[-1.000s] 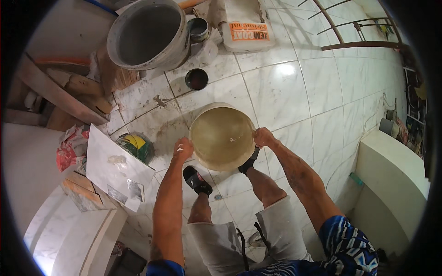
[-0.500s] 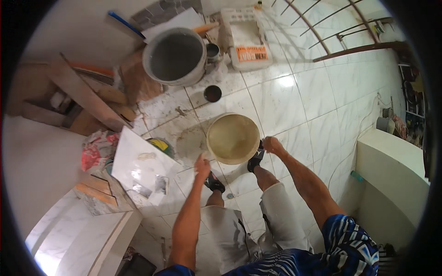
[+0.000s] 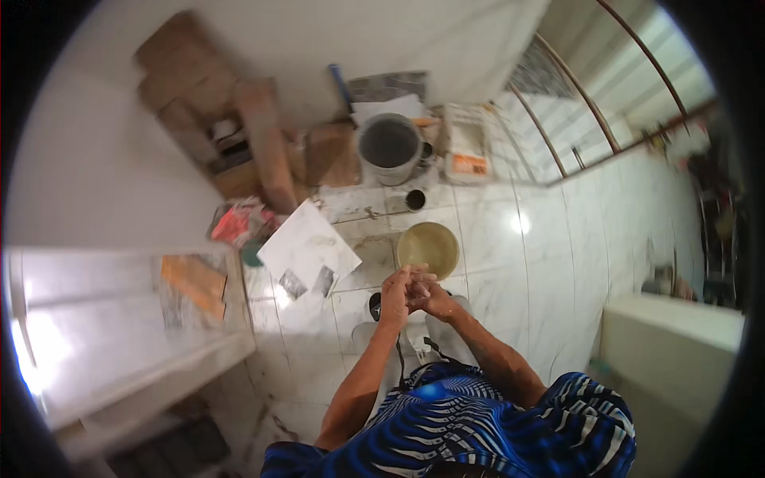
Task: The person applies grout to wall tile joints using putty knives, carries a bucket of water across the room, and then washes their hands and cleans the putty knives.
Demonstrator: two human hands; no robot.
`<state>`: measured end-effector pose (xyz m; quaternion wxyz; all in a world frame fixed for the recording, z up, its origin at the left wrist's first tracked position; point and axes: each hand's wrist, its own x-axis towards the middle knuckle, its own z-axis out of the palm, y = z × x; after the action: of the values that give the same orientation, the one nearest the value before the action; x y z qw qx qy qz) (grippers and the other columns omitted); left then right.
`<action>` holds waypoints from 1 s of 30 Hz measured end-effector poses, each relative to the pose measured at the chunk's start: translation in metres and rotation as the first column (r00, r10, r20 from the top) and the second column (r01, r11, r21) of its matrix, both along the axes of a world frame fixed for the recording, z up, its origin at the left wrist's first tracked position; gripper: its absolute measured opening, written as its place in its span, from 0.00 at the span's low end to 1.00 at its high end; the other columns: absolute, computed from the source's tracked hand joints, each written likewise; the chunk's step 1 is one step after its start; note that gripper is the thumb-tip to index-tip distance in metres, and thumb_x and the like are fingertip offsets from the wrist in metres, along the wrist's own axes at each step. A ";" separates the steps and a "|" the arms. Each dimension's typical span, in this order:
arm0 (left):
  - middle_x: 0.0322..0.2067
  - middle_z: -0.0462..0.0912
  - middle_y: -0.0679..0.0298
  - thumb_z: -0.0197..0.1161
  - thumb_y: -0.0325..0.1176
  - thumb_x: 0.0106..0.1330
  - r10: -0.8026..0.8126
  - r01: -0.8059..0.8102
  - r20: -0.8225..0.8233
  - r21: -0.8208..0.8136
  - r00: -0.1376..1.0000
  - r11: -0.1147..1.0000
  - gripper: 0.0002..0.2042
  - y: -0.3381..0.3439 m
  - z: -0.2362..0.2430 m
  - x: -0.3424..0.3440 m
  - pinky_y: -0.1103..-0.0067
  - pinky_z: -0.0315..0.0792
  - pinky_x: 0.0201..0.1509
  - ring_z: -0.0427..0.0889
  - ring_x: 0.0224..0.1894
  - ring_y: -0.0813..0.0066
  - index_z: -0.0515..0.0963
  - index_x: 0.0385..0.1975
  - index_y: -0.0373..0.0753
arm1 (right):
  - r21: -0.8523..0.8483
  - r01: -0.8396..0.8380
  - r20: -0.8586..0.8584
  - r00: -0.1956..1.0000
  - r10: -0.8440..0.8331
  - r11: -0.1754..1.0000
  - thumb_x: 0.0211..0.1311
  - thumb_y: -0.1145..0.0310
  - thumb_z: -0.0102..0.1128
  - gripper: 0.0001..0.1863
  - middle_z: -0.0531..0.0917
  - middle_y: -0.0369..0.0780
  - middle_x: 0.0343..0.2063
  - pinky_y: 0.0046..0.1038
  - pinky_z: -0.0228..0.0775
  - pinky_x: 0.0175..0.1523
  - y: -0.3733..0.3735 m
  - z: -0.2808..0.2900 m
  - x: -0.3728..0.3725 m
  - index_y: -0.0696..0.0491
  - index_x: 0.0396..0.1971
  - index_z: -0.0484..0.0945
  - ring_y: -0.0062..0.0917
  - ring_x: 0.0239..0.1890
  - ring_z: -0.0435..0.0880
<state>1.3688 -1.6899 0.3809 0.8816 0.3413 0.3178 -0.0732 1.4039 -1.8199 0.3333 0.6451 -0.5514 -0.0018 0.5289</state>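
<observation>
My left hand (image 3: 394,296) and my right hand (image 3: 434,300) meet in front of my body, fingers overlapping and touching. The fingers look stretched out and pale at the tips, and nothing shows between them. Just beyond them on the tiled floor stands a round, yellowish bucket (image 3: 429,242) with cloudy liquid or residue inside; the hands overlap its near edge in view and I cannot tell whether they touch it. A small dark cup (image 3: 415,200) sits behind the bucket.
A large grey pail (image 3: 389,177) and a white container with an orange label (image 3: 468,165) stand near the back wall. To the left lie a white board (image 3: 307,243), a red-and-white bag (image 3: 239,223) and brown boards (image 3: 267,135). A metal railing (image 3: 578,60) runs at upper right.
My hands were apart on either side of the bucket and have come together nearer my body. The view has tilted up, taking in more of the wall and railing.
</observation>
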 end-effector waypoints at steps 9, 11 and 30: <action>0.52 0.78 0.55 0.44 0.37 0.71 0.370 -0.407 0.217 0.707 0.903 0.578 0.20 -0.067 0.114 -0.193 0.71 0.67 0.59 0.74 0.58 0.62 0.73 0.55 0.33 | 0.079 -0.523 0.225 0.839 0.496 0.849 0.70 0.58 0.49 0.22 0.82 0.46 0.43 0.33 0.77 0.49 -0.008 0.140 -0.146 0.62 0.51 0.73 0.33 0.43 0.82; 0.56 0.76 0.54 0.44 0.36 0.70 0.378 -0.303 0.138 0.855 0.915 0.421 0.19 -0.089 0.152 -0.234 0.69 0.63 0.64 0.72 0.60 0.61 0.74 0.55 0.35 | 0.390 -0.255 -0.395 0.821 0.411 0.885 0.72 0.50 0.37 0.30 0.77 0.52 0.51 0.38 0.71 0.57 -0.014 0.140 -0.187 0.61 0.58 0.66 0.39 0.52 0.78; 0.67 0.57 0.50 0.46 0.36 0.68 0.395 0.006 0.070 0.982 0.916 -0.189 0.26 0.066 0.224 -0.817 0.57 0.45 0.72 0.55 0.69 0.48 0.58 0.67 0.41 | 0.357 -0.428 -0.356 0.760 0.544 0.830 0.74 0.49 0.31 0.31 0.61 0.50 0.66 0.39 0.49 0.72 0.191 0.276 -0.743 0.57 0.65 0.58 0.39 0.68 0.59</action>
<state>0.5517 -1.6237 0.6053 0.2607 0.8188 0.4235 0.2866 0.6612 -1.6286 0.6090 0.5322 -0.3091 -0.0669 0.7854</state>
